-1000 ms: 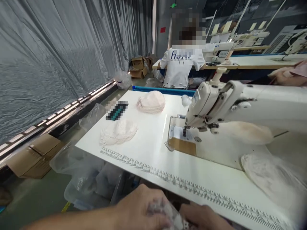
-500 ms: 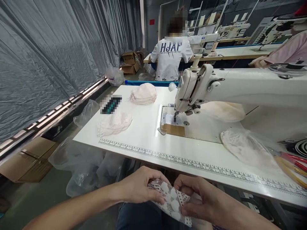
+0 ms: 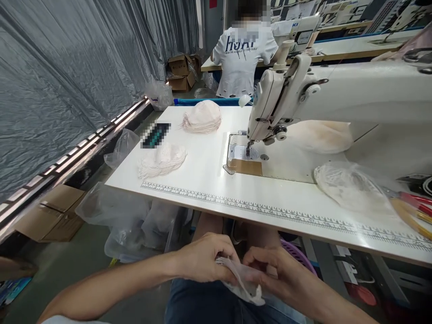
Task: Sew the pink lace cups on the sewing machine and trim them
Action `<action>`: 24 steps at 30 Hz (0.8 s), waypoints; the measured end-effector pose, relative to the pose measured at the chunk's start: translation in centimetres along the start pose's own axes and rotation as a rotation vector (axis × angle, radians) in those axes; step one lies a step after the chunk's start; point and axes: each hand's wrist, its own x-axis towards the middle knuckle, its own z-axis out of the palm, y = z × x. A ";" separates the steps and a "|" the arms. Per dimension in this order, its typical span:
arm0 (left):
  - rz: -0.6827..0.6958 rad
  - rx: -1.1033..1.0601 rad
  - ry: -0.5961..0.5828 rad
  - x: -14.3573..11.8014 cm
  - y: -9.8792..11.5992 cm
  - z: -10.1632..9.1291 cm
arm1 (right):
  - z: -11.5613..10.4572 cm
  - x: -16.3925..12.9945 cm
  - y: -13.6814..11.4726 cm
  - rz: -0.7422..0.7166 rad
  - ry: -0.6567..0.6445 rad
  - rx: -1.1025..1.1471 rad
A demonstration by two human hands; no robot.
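Observation:
Over my lap, below the table's front edge, both hands hold one piece of white lace fabric [image 3: 243, 281]. My left hand [image 3: 211, 258] pinches its left side between thumb and fingers. On the other side, my right hand [image 3: 275, 272] is closed on the right part of the cloth. The fabric is folded, with a pale smooth face showing and its lower edge hanging. Ahead stands a white sewing machine [image 3: 280, 99], its needle and presser foot over the metal plate. A stack of pale lace pieces [image 3: 162, 161] and a stack of pale pink fabric cups [image 3: 202, 117] lie to its left.
A blurred dark object [image 3: 155, 135] lies on the white table [image 3: 202, 166], near its left edge. At right are a bagged pale piece [image 3: 347, 186] and red-handled scissors [image 3: 415, 202]. Plastic bags [image 3: 118, 220] and a cardboard box [image 3: 50, 211] occupy the floor. A person [image 3: 240, 54] sits ahead.
The lace piece has been turned, so its patterned face is now mostly out of sight and a smooth pale side shows. My view has tilted down, bringing my lap and a purple basket in.

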 end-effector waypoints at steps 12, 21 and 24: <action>-0.146 -0.156 0.057 -0.1 -0.3 0.7 | 1.7 0.3 1.9 -0.027 0.017 0.321; -0.121 -0.218 0.025 -0.6 -1.0 -0.5 | 0.6 0.3 0.9 0.062 0.073 0.311; -0.127 -0.291 0.061 -0.5 -1.2 -0.8 | 0.0 -0.1 0.8 0.072 0.104 0.160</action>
